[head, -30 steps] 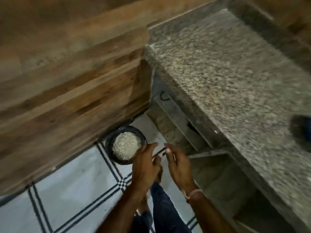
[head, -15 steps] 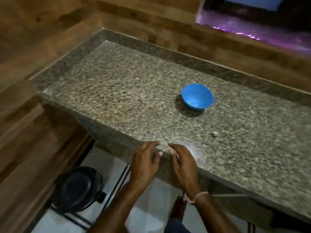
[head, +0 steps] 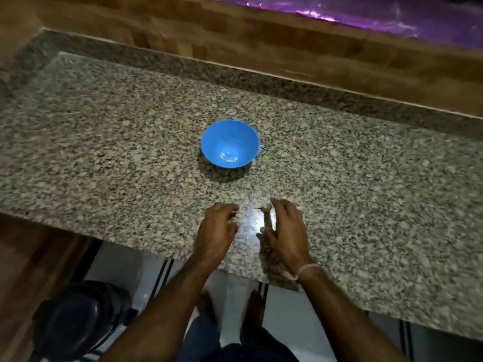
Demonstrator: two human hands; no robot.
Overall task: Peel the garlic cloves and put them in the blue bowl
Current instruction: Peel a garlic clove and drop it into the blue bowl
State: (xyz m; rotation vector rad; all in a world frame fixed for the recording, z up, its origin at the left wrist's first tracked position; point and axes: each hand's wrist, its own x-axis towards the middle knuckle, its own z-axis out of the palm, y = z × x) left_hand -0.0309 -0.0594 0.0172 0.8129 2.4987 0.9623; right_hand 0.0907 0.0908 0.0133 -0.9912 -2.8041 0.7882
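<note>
Your left hand (head: 218, 231) and right hand (head: 287, 231) are side by side over the near edge of the stone counter (head: 104, 165), with a small gap between them; the left fingers curl down toward a pale scrap (head: 237, 216) at their tips; the right fingers are loosely spread, thumb apart, with a small bit (head: 262, 208) just beside the fingertips; blur smears both, so you cannot tell whether either hand pinches anything; the blue bowl (head: 230, 137) stands upright farther back on the counter, well apart from your hands, with a few peeled garlic cloves (head: 228, 158) in its bottom; a thread band (head: 307, 270) circles your right wrist; a black container (head: 78, 317) sits on the floor at lower left.
</note>
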